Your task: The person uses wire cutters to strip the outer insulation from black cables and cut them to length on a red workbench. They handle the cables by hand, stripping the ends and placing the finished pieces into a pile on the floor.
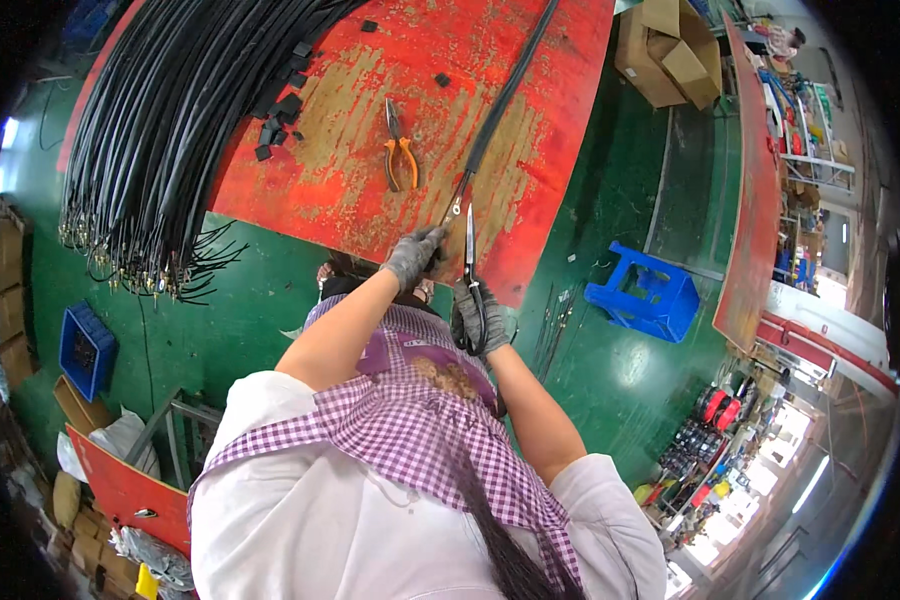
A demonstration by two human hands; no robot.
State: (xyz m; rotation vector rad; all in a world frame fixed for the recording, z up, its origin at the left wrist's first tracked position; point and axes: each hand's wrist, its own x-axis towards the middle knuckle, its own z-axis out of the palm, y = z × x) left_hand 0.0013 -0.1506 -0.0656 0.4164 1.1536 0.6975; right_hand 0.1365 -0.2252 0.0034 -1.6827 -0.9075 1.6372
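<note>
My left hand, in a grey glove, is closed at the red table's near edge around the thin end of a black cable. The cable runs away up the table, and a small metal ring terminal shows at its near end. My right hand, also gloved, grips scissors by their black handles. Their blades point away from me, just right of the cable end; I cannot tell whether they are parted. Pliers with orange handles lie on the table, left of the cable.
A thick bundle of black cables hangs over the table's left edge. Small black foam pieces lie beside it. On the green floor stand a blue stool at right and a blue crate at left. Cardboard boxes sit at far right.
</note>
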